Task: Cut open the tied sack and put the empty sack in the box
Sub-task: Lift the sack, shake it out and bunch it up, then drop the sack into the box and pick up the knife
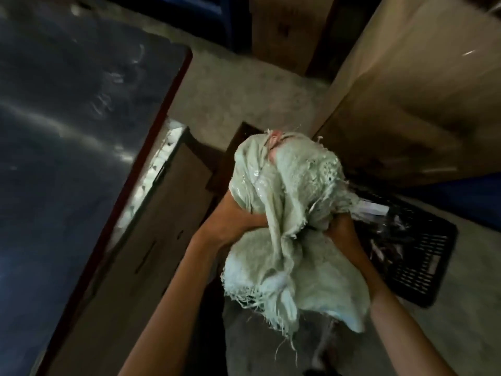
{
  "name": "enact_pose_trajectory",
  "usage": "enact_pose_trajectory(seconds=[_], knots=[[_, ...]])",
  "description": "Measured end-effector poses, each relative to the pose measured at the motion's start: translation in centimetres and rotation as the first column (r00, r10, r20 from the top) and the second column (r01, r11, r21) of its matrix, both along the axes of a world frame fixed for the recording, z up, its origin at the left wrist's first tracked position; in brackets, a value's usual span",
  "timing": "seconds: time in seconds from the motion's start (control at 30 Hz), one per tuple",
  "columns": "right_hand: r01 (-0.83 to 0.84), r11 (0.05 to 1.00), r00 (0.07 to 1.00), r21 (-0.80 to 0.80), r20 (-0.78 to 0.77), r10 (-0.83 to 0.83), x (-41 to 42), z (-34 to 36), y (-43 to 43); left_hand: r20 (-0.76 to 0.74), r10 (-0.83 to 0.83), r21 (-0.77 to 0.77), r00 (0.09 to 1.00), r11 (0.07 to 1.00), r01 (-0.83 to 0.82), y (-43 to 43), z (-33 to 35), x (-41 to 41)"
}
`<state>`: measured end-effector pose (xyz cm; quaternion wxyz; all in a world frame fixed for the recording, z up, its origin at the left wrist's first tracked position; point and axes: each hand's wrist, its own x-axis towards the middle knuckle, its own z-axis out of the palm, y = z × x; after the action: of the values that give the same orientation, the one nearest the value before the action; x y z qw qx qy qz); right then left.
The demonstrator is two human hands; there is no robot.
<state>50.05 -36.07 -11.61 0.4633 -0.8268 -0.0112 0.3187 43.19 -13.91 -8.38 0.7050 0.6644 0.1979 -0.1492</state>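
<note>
A pale green woven sack [287,213] with frayed edges is bunched up in the middle of the view, held off the floor. My left hand [238,218] grips it from the left side, fingers mostly hidden under the cloth. My right hand [340,226] grips it from the right, also largely covered. A pinkish bit [275,138] shows at the sack's top fold. A brown cardboard box [141,240] lies low at the left, its long side toward me, with white material [160,169] showing along its far edge.
A dark shiny sheet [67,118] with a red edge covers the left. A black plastic crate [412,253] sits on the floor at the right. Large cardboard boxes [420,90] stand at the upper right. Grey concrete floor [235,99] lies between.
</note>
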Motion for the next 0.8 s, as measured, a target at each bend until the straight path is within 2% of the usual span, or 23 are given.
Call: enact_pose_trajectory(seconds=[0.07, 0.13, 0.2, 0.3, 0.37, 0.43, 0.47, 0.5, 0.57, 0.6, 0.67, 0.7, 0.73, 0.77, 0.8], knots=[[0.1, 0.994, 0.994, -0.031, 0.046, -0.099, -0.2, -4.3, 1.2, 0.015, 0.025, 0.05, 1.0, 0.998, -0.025, 0.9, -4.3, 1.4], [0.11, 0.989, 0.988, -0.096, 0.117, -0.098, 0.7, -7.8, 3.0, 0.049, 0.043, 0.178, 0.998, 0.983, -0.051, 1.5, -8.3, 3.3], [0.101, 0.984, 0.969, -0.15, 0.238, -0.063, 2.1, -11.9, 4.6, 0.092, 0.065, 0.311, 0.994, 0.946, -0.09, 1.9, -12.2, 5.1], [0.057, 0.968, 0.909, -0.243, 0.414, 0.051, 4.6, -16.9, 5.8, 0.24, 0.082, 0.48, 0.967, 0.856, -0.192, 2.6, -17.2, 7.6], [0.063, 0.991, 0.867, -0.118, 0.498, 0.004, 6.2, -19.8, 6.8, 0.321, 0.083, 0.587, 0.944, 0.764, -0.267, 3.4, -20.7, 8.9], [0.103, 0.993, 0.86, 0.056, 0.497, -0.117, 7.5, -22.5, 7.7, 0.362, 0.098, 0.645, 0.927, 0.691, -0.326, 4.0, -24.5, 9.3], [0.069, 0.995, 0.876, 0.078, 0.473, -0.098, 7.8, -23.3, 8.0, 0.336, 0.134, 0.654, 0.932, 0.679, -0.334, 4.3, -25.9, 9.0], [0.003, 0.999, 0.883, 0.054, 0.469, -0.028, 8.1, -24.4, 8.1, 0.26, 0.169, 0.66, 0.951, 0.687, -0.303, 4.6, -27.5, 8.7], [-0.111, 0.993, 0.883, -0.048, 0.453, 0.121, 8.2, -27.5, 7.4, 0.013, 0.213, 0.709, 0.977, 0.687, -0.159, 4.8, -30.5, 7.4], [-0.155, 0.972, 0.85, -0.177, 0.478, 0.223, 7.9, -29.1, 6.7, -0.121, 0.203, 0.721, 0.972, 0.691, -0.055, 5.0, -32.3, 6.5], [-0.29, 0.867, 0.755, -0.406, 0.459, 0.468, 6.2, -31.5, 5.6, -0.411, 0.072, 0.585, 0.909, 0.786, 0.202, 5.4, -34.4, 4.9], [-0.356, 0.795, 0.71, -0.491, 0.411, 0.572, 5.5, -33.0, 5.2, -0.564, -0.041, 0.527, 0.825, 0.751, 0.397, 5.5, -34.5, 4.6], [-0.453, 0.689, 0.683, -0.566, 0.276, 0.676, 4.9, -33.9, 4.7, -0.669, -0.1, 0.479, 0.736, 0.7, 0.53, 5.7, -34.3, 4.6], [-0.547, 0.57, 0.671, -0.613, 0.087, 0.737, 4.6, -34.4, 4.4, -0.699, -0.124, 0.47, 0.704, 0.663, 0.583, 5.8, -34.0, 5.1], [-0.623, 0.476, 0.662, -0.621, -0.094, 0.744, 4.4, -34.6, 4.4, -0.679, -0.133, 0.484, 0.722, 0.658, 0.577, 6.0, -33.7, 5.6]])
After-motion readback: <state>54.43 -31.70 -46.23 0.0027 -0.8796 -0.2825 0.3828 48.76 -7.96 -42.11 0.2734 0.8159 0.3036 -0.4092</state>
